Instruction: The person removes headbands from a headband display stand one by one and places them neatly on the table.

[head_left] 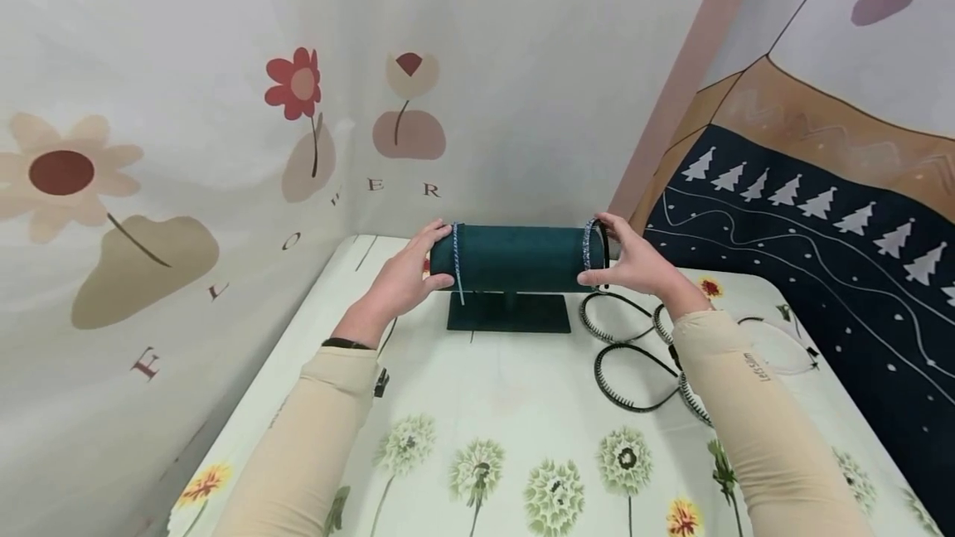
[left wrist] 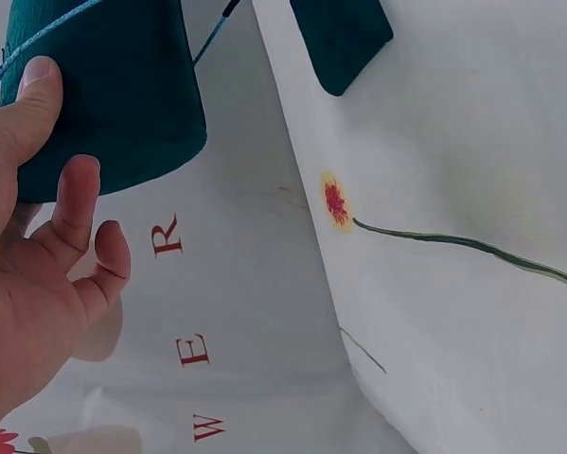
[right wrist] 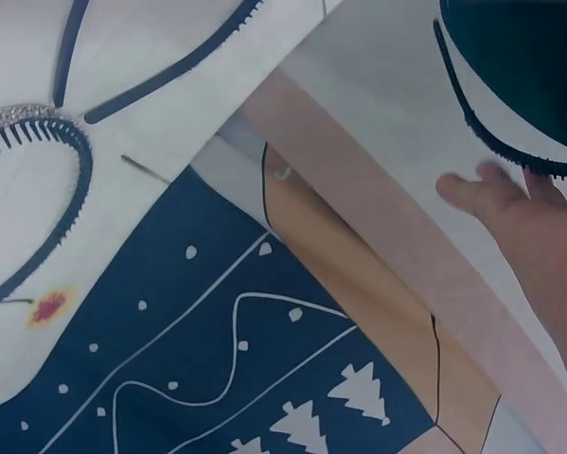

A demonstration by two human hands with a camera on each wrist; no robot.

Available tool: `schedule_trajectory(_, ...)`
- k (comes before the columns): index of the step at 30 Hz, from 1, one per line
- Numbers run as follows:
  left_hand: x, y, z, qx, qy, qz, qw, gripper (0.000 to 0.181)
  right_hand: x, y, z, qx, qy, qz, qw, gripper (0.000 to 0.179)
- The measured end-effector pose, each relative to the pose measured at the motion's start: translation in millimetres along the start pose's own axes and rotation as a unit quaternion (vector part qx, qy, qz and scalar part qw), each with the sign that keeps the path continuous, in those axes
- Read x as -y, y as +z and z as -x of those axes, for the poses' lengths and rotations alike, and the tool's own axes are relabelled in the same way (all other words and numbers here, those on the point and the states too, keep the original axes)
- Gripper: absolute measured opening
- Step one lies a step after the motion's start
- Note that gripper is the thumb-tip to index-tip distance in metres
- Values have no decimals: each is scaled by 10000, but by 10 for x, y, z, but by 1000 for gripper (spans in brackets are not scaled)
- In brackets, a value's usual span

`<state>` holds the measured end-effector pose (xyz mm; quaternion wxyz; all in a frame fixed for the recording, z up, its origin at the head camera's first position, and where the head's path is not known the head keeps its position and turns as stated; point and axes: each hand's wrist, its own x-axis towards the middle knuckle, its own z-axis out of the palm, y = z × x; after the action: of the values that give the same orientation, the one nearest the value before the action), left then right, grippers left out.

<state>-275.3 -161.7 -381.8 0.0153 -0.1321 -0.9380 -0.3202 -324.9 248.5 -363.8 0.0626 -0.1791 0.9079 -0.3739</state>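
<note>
A dark green padded cylinder on a stand [head_left: 515, 259] lies level across the far part of the table, its flat base [head_left: 509, 313] below. My left hand [head_left: 406, 272] grips its left end, thumb at the front and fingers over the top; in the left wrist view the thumb presses the fabric [left wrist: 122, 104]. Beside these fingers a thin blue braided headband [head_left: 458, 259] wraps the cylinder. At the other end my right hand [head_left: 634, 259] holds a headband [head_left: 588, 245] with a glittery strip. In the right wrist view, fingertips touch a black toothed band [right wrist: 505, 151] curving around the cylinder's end.
Several black toothed headbands [head_left: 634, 379] lie on the table right of the base, near my right forearm. A pale headband [head_left: 776, 346] is farther right. A small dark object [head_left: 381, 383] sits beside my left forearm. Printed fabric walls [head_left: 522, 106] stand behind the flowered tablecloth [head_left: 515, 404].
</note>
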Motion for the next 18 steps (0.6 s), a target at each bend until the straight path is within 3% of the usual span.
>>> schedule_trajectory(7, 6, 43, -52, -3, 45, -29, 10000, 92, -54, -33, 99, -205, -177, 662, 9974, 119)
schedule_trajectory(18, 33, 15, -103, 50, 86, -188, 9998, 94, -200, -414, 514, -36, -36, 1788, 9839, 123)
